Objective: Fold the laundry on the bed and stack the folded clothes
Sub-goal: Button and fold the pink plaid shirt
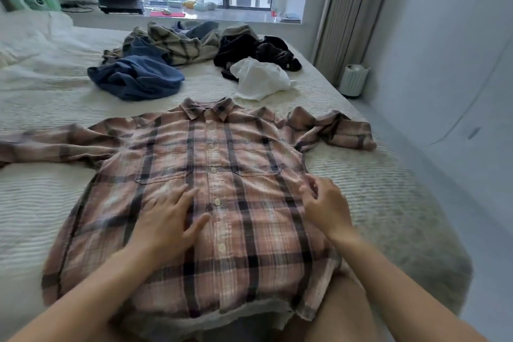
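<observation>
While spread flat, plaid shirt [211,175] (buttoned)

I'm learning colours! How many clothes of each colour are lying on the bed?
Pink plaid shirt: 1
Blue garment: 1
Beige plaid garment: 1
Black clothes: 1 heap, pieces hard to separate
White garment: 1
Total: 5 that can be told apart
</observation>
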